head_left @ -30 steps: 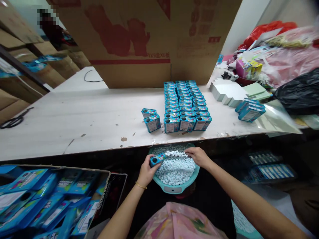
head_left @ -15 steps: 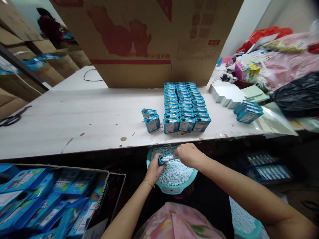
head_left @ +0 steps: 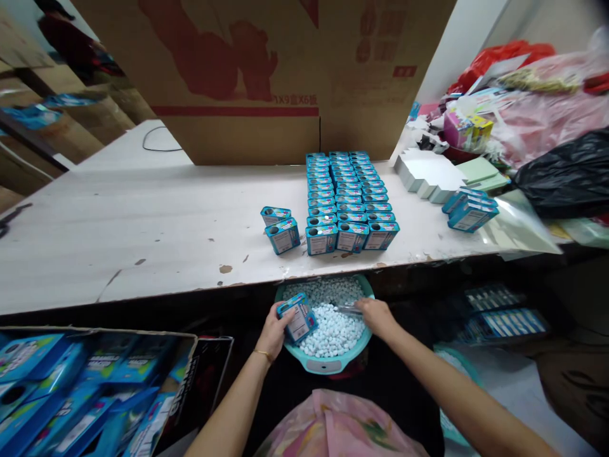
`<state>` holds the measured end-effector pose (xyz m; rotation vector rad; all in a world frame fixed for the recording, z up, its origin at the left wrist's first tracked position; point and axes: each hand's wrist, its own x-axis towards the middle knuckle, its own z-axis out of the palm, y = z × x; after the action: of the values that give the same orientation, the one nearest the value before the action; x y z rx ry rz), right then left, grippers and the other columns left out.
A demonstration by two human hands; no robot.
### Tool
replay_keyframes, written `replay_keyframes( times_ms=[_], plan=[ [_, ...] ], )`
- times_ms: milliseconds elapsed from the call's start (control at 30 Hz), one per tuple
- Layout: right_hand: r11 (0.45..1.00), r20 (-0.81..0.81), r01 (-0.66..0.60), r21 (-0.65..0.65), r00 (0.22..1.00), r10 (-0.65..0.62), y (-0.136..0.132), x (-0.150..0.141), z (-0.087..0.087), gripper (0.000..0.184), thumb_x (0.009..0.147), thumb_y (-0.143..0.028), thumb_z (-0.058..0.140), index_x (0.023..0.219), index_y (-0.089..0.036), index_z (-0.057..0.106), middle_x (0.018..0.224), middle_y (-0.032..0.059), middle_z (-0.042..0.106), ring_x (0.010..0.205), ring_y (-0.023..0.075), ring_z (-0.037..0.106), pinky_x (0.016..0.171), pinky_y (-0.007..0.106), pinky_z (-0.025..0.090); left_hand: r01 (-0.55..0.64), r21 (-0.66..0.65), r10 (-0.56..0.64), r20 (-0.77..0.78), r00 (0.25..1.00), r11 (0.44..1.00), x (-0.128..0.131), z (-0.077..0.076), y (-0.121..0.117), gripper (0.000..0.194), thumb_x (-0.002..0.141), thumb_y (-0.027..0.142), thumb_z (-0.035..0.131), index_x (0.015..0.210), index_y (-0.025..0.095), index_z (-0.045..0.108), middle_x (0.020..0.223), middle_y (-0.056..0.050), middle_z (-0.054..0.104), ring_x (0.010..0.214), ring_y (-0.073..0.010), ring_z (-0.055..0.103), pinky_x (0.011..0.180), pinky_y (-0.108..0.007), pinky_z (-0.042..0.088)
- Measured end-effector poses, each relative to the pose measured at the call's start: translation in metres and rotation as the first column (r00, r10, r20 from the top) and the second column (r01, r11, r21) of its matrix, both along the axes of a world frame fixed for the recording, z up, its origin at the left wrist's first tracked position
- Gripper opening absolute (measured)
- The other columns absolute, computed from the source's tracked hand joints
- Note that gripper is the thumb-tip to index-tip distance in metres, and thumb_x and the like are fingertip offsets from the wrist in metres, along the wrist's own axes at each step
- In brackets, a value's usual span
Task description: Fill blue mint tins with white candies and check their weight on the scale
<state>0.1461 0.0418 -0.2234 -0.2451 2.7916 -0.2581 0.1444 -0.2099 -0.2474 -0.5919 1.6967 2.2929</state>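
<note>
My left hand [head_left: 275,333] is closed on a small blue printed box [head_left: 301,322], tilted over the left side of a teal basin [head_left: 323,365]. Small white pellets [head_left: 333,336] fill much of that basin. In my right hand [head_left: 378,316], at the basin's right side, is a shiny scoop [head_left: 349,309]; its tip lies among the pellets and its exact shape is hard to make out. On the table edge above stand rows of matching blue boxes [head_left: 352,236], with two more blue boxes [head_left: 282,235] to their left.
A large cardboard carton [head_left: 247,136] stands behind the rows. An open carton of blue boxes [head_left: 90,387] is at lower left. White card stacks [head_left: 431,174] and several blue boxes [head_left: 471,212] sit at right. A second teal basin [head_left: 469,368] is low right. Another person [head_left: 71,41] is far left.
The blue box has turned from open end up at the scoop to lying tilted with its label showing. The scoop has moved away from it, down into the pellets at right.
</note>
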Motion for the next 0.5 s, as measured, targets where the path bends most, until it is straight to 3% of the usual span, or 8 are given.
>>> replay_keyframes(
  times_ms=[67, 133, 300, 400, 500],
  plan=[
    [0.996, 0.001, 0.044, -0.073, 0.999, -0.044, -0.021, -0.001, -0.026, 0.032, 0.076, -0.009, 0.035, 0.096, -0.020, 0.058, 0.095, 0.0063, 0.061, 0.091, 0.0170, 0.054, 0.072, 0.024, 0.037, -0.032, 0.095, 0.025, 0.071, 0.997, 0.995, -0.003, -0.004, 0.012, 0.042, 0.053, 0.028, 0.069, 0.086, 0.018, 0.044, 0.071, 0.002, 0.057, 0.062, -0.0104, 0.055, 0.063, -0.026, 0.045],
    [0.990, 0.001, 0.086, -0.112, 0.996, -0.086, -0.037, -0.005, -0.041, 0.032, 0.079, -0.013, 0.034, 0.100, -0.023, 0.056, 0.098, 0.0041, 0.061, 0.092, 0.0167, 0.054, 0.073, 0.025, 0.037, -0.030, 0.125, 0.019, 0.091, 0.996, 0.992, -0.004, -0.002, 0.022, 0.043, 0.051, 0.027, 0.070, 0.085, 0.018, 0.045, 0.070, 0.002, 0.057, 0.061, -0.0102, 0.055, 0.061, -0.025, 0.044],
    [0.965, 0.019, 0.132, -0.227, 0.991, -0.131, -0.030, -0.011, -0.044, 0.026, 0.080, -0.023, 0.039, 0.096, -0.026, 0.059, 0.095, -0.0011, 0.063, 0.088, 0.0139, 0.056, 0.070, 0.021, 0.039, 0.045, 0.085, -0.045, 0.004, 0.999, 0.995, 0.001, 0.017, 0.012, 0.042, 0.056, 0.029, 0.067, 0.090, 0.020, 0.044, 0.074, 0.003, 0.056, 0.064, -0.0099, 0.055, 0.063, -0.024, 0.044],
    [0.950, 0.014, 0.112, -0.290, 0.993, -0.113, -0.014, -0.011, -0.031, 0.025, 0.079, -0.022, 0.041, 0.095, -0.025, 0.060, 0.094, -0.0024, 0.064, 0.087, 0.0113, 0.056, 0.070, 0.018, 0.039, 0.068, -0.122, -0.084, -0.136, 0.987, 0.990, 0.004, 0.025, -0.009, 0.040, 0.059, 0.031, 0.064, 0.093, 0.019, 0.045, 0.080, 0.002, 0.056, 0.071, -0.0113, 0.054, 0.069, -0.027, 0.043],
    [0.927, -0.008, 0.079, -0.366, 0.996, -0.088, -0.005, -0.013, -0.007, 0.023, 0.078, -0.023, 0.043, 0.091, -0.024, 0.062, 0.088, -0.0015, 0.065, 0.082, 0.0120, 0.057, 0.066, 0.019, 0.040, 0.064, -0.414, -0.178, -0.245, 0.953, 0.908, 0.005, 0.027, -0.021, 0.040, 0.058, 0.031, 0.064, 0.092, 0.018, 0.047, 0.080, 0.001, 0.055, 0.074, -0.0134, 0.053, 0.072, -0.029, 0.042]
  ],
)
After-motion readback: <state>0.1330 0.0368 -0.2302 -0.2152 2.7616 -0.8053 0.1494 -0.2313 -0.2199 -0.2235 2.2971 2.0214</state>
